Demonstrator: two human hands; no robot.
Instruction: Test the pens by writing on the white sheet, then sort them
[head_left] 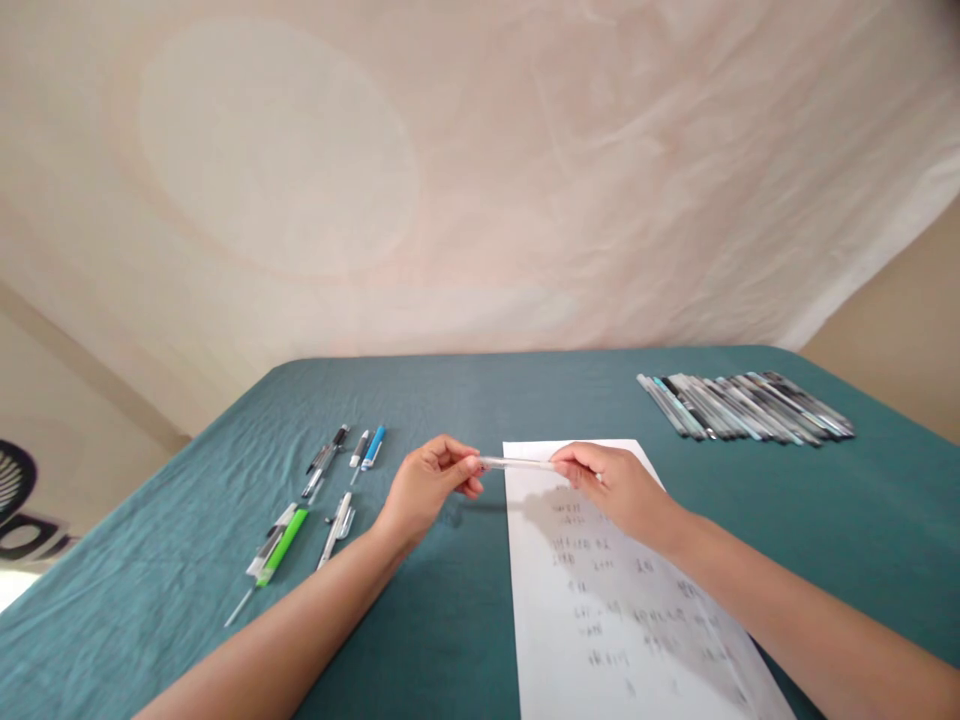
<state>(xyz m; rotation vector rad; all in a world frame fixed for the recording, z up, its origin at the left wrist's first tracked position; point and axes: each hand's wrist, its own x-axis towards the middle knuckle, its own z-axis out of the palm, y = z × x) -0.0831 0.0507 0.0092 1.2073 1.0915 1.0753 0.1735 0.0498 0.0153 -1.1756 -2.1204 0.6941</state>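
My left hand [431, 485] and my right hand [611, 485] hold one slim clear pen [516, 463] between them, each pinching an end, a little above the table. The pen lies level, across the top left corner of a white sheet of paper [600, 610] with faint handwriting on it. The sheet rests on a teal tablecloth [450, 400].
Several pens in a tight row [742, 405] lie at the far right of the table. To the left lie loose pens and pen parts: a green one [281, 548], a blue one [373, 447], a black one [326, 460], a clear one [336, 528]. A pale cloth backdrop hangs behind.
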